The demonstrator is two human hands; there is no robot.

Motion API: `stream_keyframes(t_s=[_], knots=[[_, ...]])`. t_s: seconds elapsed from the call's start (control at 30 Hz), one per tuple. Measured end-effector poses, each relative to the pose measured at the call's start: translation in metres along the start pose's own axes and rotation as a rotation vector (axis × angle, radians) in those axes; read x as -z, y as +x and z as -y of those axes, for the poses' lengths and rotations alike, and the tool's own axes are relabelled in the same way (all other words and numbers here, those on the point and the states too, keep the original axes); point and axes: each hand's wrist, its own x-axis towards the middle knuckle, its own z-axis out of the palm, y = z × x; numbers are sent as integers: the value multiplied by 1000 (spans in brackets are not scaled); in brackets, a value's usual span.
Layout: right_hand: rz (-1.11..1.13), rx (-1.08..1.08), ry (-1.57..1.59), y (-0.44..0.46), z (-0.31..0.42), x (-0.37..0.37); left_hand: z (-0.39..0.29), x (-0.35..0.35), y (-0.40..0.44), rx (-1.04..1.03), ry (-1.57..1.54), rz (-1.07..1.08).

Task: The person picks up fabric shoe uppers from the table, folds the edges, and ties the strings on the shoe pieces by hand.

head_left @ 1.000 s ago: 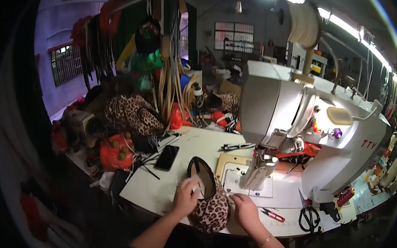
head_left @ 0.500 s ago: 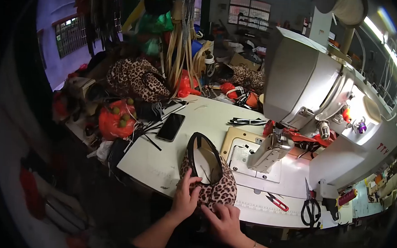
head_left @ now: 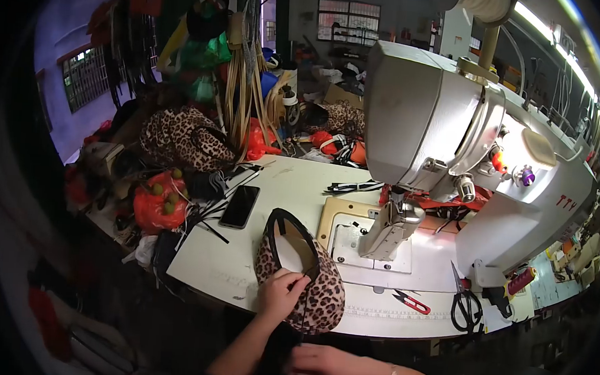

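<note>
I am logging a phone (head_left: 239,207) at ten o'clock of the leopard-print piece (head_left: 325,301) on the bench (head_left: 218,259); at seven, my left hand (head_left: 282,296) is gripping the piece's rim (head_left: 315,264); near six, my right hand (head_left: 321,365) is showing, closure indeterminable.

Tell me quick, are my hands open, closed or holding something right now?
Left hand: closed, holding the leopard-print piece near its opening.
Right hand: in view, but open or closed cannot be told.

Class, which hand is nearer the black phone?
Left: the left hand, on the spotted shoe, is below and right of the phone; the right hand is farther both ways.
</note>
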Motion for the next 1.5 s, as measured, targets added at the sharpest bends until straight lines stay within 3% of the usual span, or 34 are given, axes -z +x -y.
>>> stream_keyframes(t_s=[0.03, 0.07, 0.1, 0.13, 0.17, 0.2, 0.23, 0.3, 0.33, 0.37, 0.4, 0.43, 0.47, 0.5, 0.67, 0.73, 0.77, 0.8, 0.87, 0.9, 0.97, 1.03, 1.07, 1.1, 1.17, 1.2, 1.27, 1.37, 1.43, 1.5], knots=[[-126, -31, 115, -5, 13, 20, 2, 4, -3, -18, 38, -2], [-246, -222, 239, -22, 12, 42, 3, 8, -5, -15, 48, 2], [-732, -205, 461, -41, -21, 47, 5, 12, -8, -10, 48, 2], [-952, -41, 555, -39, -18, 82, 7, 17, -9, 0, 46, 37], [-1331, -134, 759, -47, -34, 97, 9, 21, -10, 6, 43, 70], [-1534, -354, 759, -60, -49, 100, 12, 24, -12, 23, 25, 94], [-1525, -349, 758, -67, -59, 91, 11, 26, -10, 21, 26, 84], [-1660, -449, 446, -77, -69, 69, 6, 32, -12, 38, -52, 69], [-1707, -384, 84, -69, -71, 52, 3, 33, -13, 58, -52, 58], [-1643, -409, -353, -58, -63, 41, 0, 35, -11, 48, -110, 36], [-1437, -412, -608, -54, -51, 26, -2, 36, -13, 36, -166, 17], [-1131, -226, -818, -56, -56, 16, -4, 37, -17, 46, -160, 18], [-811, -126, -750, -38, -40, 14, -7, 38, -18, 64, -178, 30], [-632, -157, -694, -19, -30, 12, -10, 40, -18, 77, -197, 46], [-544, -271, -641, -25, -68, -13, -14, 49, -30, 214, -271, 113], [-290, -289, -343, -11, -45, -4, -25, 48, -33, 192, -242, 143], [-293, -294, -342, -5, -41, 1, -29, 48, -34, 166, -217, 173], [-342, -236, -340, 2, -38, 6, -28, 46, -33, -33, -67, 199], [-441, -178, -331, 14, -38, 24, -22, 42, -33, -74, -41, 238], [-504, -258, -311, 15, -43, 31, -19, 41, -33, -112, -11, 268], [-628, -551, 94, 19, -57, 33, -15, 42, -33, -137, -94, 232], [-577, -490, 61, 26, -54, 30, -8, 44, -37, 7, -231, 295], [-579, -288, -70, 29, -61, 27, -1, 45, -38, -1, -184, 323], [-576, -287, -67, 29, -66, 26, 6, 45, -38, 2, -181, 321], [-596, -333, -56, 28, -69, 22, 10, 46, -40, -168, -124, 359], [-659, -365, -21, 30, -67, 21, 7, 47, -40, -162, -124, 361], [-683, -361, -27, 27, -73, 22, -5, 53, -40, 439, -705, 391], [-692, -283, -149, 23, -76, 23, -9, 53, -39, 391, -788, 310], [-502, -160, -595, 20, -72, 19, -3, 48, -42, 448, -799, 261], [-515, -149, -640, 21, -72, 13, -12, 42, -47, 299, -628, 148]])
